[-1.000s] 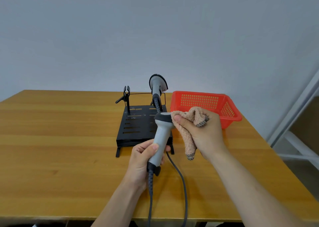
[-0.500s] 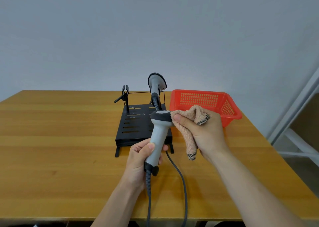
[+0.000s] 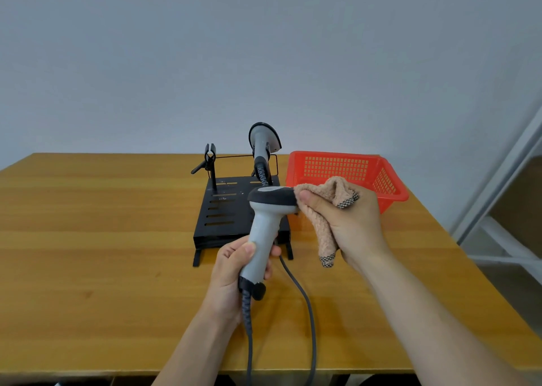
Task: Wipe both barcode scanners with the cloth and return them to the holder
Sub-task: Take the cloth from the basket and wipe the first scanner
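Note:
My left hand (image 3: 234, 271) grips the handle of a grey barcode scanner (image 3: 265, 227) and holds it upright above the table. Against the right side of its dark head lies a crumpled beige cloth (image 3: 321, 209), held in my right hand (image 3: 349, 221) with the thumb pressing it to the scanner. A second grey scanner (image 3: 262, 142) stands upright in the right clip of the black holder (image 3: 225, 209). The holder's left clip (image 3: 209, 159) has nothing in it.
A red plastic basket (image 3: 349, 168) stands right of the holder, just behind my right hand. Two grey cables (image 3: 308, 303) run from the scanners over the wooden table (image 3: 88, 253) to its front edge. A white frame (image 3: 498, 198) stands beyond the table's right side.
The held scanner has shifted a little to the left and tilted slightly. The cloth stays pressed on the head's right side.

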